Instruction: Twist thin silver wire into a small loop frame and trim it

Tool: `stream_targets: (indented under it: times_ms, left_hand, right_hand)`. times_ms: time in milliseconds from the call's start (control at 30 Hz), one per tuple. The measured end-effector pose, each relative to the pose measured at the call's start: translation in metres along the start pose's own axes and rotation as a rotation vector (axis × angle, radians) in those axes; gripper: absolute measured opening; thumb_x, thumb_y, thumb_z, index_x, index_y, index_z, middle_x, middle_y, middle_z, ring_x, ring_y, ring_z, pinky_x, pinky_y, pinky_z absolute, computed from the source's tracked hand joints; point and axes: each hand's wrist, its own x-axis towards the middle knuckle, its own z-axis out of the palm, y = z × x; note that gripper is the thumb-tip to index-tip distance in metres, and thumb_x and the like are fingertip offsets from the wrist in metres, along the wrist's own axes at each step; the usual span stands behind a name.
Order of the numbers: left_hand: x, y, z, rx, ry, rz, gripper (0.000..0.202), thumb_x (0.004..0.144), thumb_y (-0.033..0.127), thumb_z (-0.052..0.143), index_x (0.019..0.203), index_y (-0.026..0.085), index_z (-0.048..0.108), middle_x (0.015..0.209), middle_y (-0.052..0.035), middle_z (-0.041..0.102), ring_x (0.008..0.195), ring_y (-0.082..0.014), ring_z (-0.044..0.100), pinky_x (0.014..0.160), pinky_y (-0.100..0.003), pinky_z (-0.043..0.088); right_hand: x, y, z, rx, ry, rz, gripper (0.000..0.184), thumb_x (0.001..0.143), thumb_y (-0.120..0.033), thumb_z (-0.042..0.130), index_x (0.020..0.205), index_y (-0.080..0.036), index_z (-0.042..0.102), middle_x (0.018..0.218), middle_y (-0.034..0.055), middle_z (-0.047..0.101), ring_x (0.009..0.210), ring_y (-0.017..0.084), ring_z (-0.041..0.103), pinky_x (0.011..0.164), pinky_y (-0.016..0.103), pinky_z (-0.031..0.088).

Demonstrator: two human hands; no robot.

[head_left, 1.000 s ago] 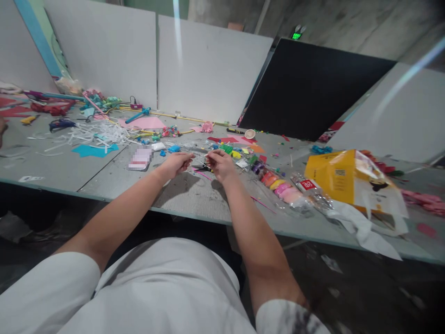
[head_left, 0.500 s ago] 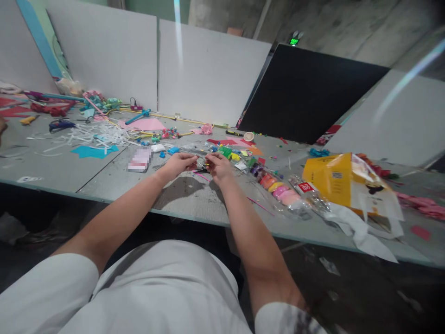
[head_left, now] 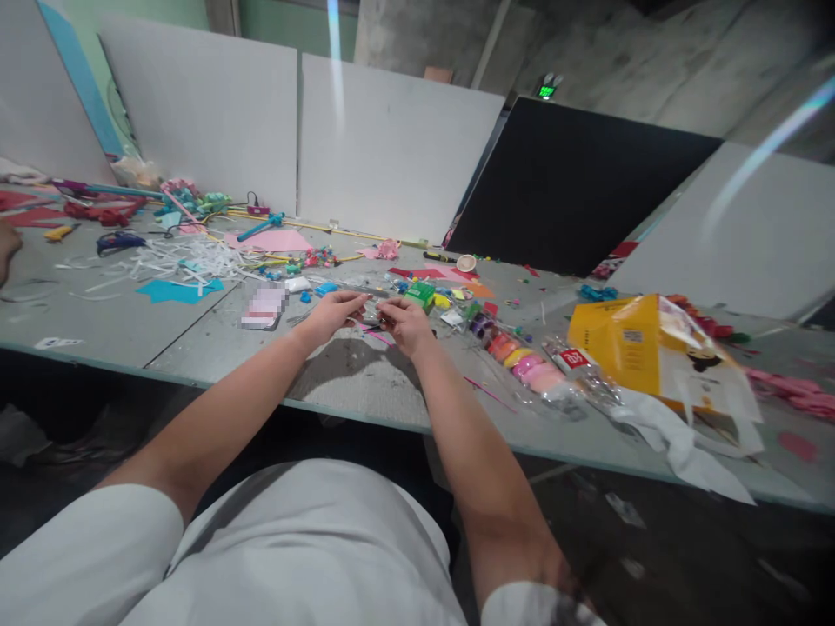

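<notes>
Both hands meet just above the grey table (head_left: 365,369), fingertips a short way apart. My left hand (head_left: 334,315) is pinched, thumb against fingers; what sits in it is too small to name. My right hand (head_left: 405,322) pinches too, and its fingers hide most of whatever they hold. Below and between the hands lies a dark thin thing with a pink stick (head_left: 379,337) beside it. A green box (head_left: 419,294) and a yellow lump (head_left: 442,301) lie just beyond my right hand. Past my left hand is a blue piece (head_left: 326,288).
To the right lie a clear pack of coloured clay (head_left: 522,358), a yellow and white bag (head_left: 617,335) and white tissue (head_left: 678,443). On the left are white paper strips (head_left: 189,261), blue paper (head_left: 176,291) and a glue gun (head_left: 121,242). Another person's hand (head_left: 8,248) shows at the left edge. White boards (head_left: 397,148) stand behind.
My right hand has shifted slightly left and down, and its fingertips sit nearer my left hand. My left hand stays pinched in nearly the same place. The view has tilted slightly.
</notes>
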Motion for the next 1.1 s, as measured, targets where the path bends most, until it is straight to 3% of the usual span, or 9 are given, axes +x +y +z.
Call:
stream_targets:
  times_ms: [200, 533, 800, 933, 1100]
  left_hand:
    - [-0.0002, -0.0004, -0.0009, 0.014, 0.011, 0.033, 0.038, 0.073, 0.045, 0.092, 0.092, 0.018, 0.074, 0.078, -0.002, 0.073, 0.073, -0.0141, 0.07, 0.06, -0.021, 0.045]
    - [0.0037, -0.0063, -0.0013, -0.122, -0.042, 0.028, 0.031, 0.08, 0.036, 0.09, 0.089, 0.015, 0.068, 0.087, -0.0046, 0.078, 0.079, -0.0142, 0.074, 0.077, -0.028, 0.059]
    - [-0.0014, -0.0023, 0.0012, -0.172, -0.08, 0.01, 0.04, 0.07, 0.037, 0.097, 0.082, 0.015, 0.066, 0.085, -0.0045, 0.075, 0.088, -0.0174, 0.073, 0.089, -0.036, 0.061]
    - [-0.0005, -0.0041, -0.0022, -0.124, -0.059, 0.006, 0.045, 0.058, 0.042, 0.101, 0.08, 0.016, 0.071, 0.083, -0.0015, 0.07, 0.084, -0.0151, 0.068, 0.08, -0.03, 0.058]
    - [0.0027, -0.0062, -0.0036, -0.077, -0.013, 0.024, 0.046, 0.055, 0.045, 0.101, 0.082, 0.018, 0.076, 0.08, 0.0, 0.067, 0.077, -0.0116, 0.061, 0.07, -0.023, 0.049]
  right_hand:
    - [-0.0002, -0.0007, 0.0011, 0.008, 0.027, -0.039, 0.045, 0.046, -0.04, 0.099, 0.071, -0.024, 0.065, 0.066, -0.0028, 0.07, 0.063, 0.014, 0.065, 0.051, 0.023, 0.048]
    - [-0.004, -0.0025, 0.0032, -0.011, 0.001, -0.05, 0.045, 0.047, -0.042, 0.099, 0.071, -0.022, 0.067, 0.066, -0.0027, 0.07, 0.064, 0.013, 0.066, 0.055, 0.024, 0.048]
    - [-0.0015, -0.0009, 0.0012, -0.032, 0.02, -0.087, 0.042, 0.048, -0.04, 0.098, 0.069, -0.022, 0.067, 0.064, -0.0041, 0.068, 0.06, 0.012, 0.063, 0.052, 0.023, 0.047]
    - [0.0007, 0.0006, -0.0006, -0.045, 0.022, -0.114, 0.042, 0.049, -0.04, 0.098, 0.069, -0.022, 0.066, 0.06, -0.0054, 0.064, 0.057, 0.01, 0.058, 0.051, 0.022, 0.047]
    - [0.0007, 0.0, -0.0004, -0.063, 0.027, -0.139, 0.042, 0.05, -0.04, 0.097, 0.068, -0.023, 0.064, 0.056, -0.0069, 0.061, 0.053, 0.009, 0.053, 0.049, 0.023, 0.046]
